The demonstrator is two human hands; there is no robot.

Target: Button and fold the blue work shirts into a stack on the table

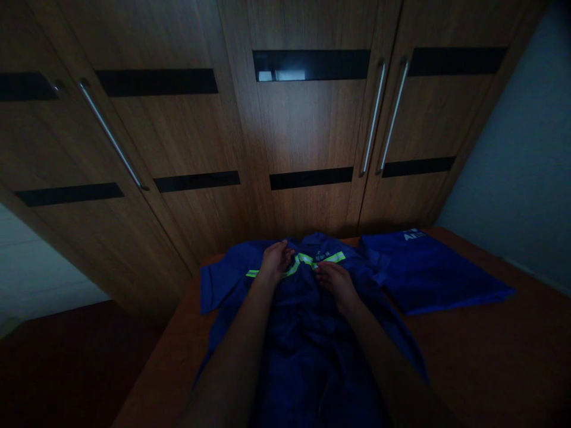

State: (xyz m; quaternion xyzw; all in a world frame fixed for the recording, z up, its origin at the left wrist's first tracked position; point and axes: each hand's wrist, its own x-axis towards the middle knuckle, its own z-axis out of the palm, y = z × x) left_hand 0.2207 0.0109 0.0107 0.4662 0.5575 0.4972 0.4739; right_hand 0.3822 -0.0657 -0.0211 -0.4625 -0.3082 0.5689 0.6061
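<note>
A dark blue short-sleeved garment [307, 333] with a yellow-green and silver reflective stripe across its chest lies spread on a reddish-brown table [165, 362]. My left hand [277, 260] is at the upper chest, just over the stripe's left part, its fingers curled; what they hold, if anything, is too dark to tell. Near the stripe's middle, my right hand [334, 280] has its fingertips pinched together at the garment's front. The stripe is bent upward between the two hands. Small pale lettering shows above it.
To the right on the table lies a flat bright blue fabric item [441, 279] with white lettering. A wooden wardrobe [303, 131] with metal handles and black strips stands behind the table. A pale wall [513, 178] is at the right.
</note>
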